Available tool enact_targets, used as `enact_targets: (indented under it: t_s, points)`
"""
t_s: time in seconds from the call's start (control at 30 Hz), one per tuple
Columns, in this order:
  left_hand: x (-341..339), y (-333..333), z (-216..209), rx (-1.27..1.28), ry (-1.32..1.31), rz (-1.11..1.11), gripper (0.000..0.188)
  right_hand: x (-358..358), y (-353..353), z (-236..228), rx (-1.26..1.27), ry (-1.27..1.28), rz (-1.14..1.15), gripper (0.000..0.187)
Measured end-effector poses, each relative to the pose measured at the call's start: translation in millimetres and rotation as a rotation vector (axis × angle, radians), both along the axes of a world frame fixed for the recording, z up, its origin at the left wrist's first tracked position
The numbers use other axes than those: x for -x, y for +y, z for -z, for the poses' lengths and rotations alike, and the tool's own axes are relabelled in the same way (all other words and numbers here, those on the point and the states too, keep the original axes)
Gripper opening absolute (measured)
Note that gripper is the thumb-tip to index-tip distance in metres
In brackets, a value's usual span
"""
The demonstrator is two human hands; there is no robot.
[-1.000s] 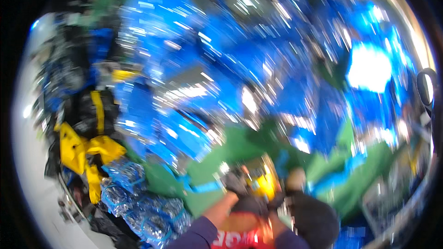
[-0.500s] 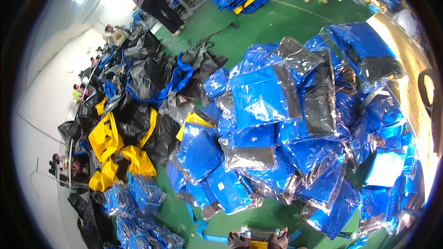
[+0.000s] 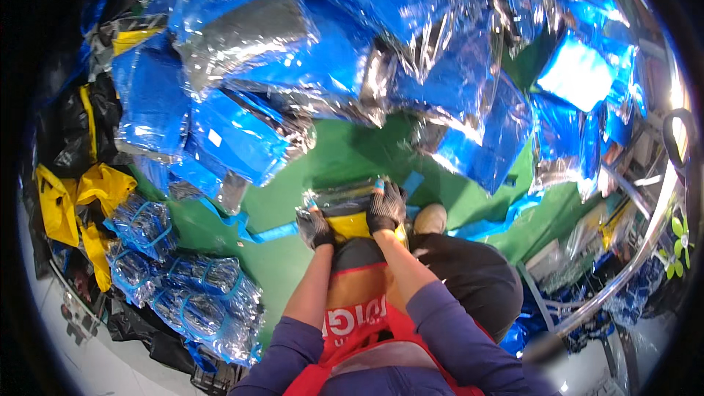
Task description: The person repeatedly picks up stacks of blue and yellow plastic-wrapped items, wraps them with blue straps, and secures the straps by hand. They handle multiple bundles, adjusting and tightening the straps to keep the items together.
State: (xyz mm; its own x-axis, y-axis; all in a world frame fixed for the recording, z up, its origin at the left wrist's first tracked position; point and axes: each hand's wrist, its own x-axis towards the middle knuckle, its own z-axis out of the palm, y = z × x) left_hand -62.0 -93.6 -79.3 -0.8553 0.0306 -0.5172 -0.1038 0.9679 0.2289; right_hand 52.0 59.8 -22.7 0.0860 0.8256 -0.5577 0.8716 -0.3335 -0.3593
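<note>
Between my two hands is a stack of folded black and yellow bags in shiny clear wrapping, close in front of my body. My left hand and my right hand, both in dark knit gloves, clasp it at its two ends with the thumbs on top. The undersides of the fingers are hidden. A flat blue strap lies on the green floor, running toward the stack from the left. More blue strap shows to the right, beyond my shoe.
Blue bags in clear wrapping form a large heap ahead. Strapped bundles of wrapped bags stand at the lower left, near loose yellow bags. A metal rail curves along the right, with a green pinwheel-like thing beside it.
My view has tipped down, so the hands, forearms and stack now appear mid-picture rather than at the lower edge. The far floor and the standing person have left the view.
</note>
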Motion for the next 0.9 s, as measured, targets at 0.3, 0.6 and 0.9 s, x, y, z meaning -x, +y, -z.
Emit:
enact_targets:
  t_s: [0.3, 0.6, 0.9]
  points:
    - [-2, 76, -75, 0.315, 0.266, 0.398, 0.049, -31, -15, -18, -0.253, 0.395, 0.235, 0.038]
    - [-45, 148, -85, -0.044, -0.093, 1.423, 0.042, -116, -165, -16, 0.056, -0.132, 0.438, 0.043]
    - [-45, 149, -72, -0.216, -0.036, 1.509, 0.032, -153, -161, 32, 0.452, -0.041, 0.548, 0.040]
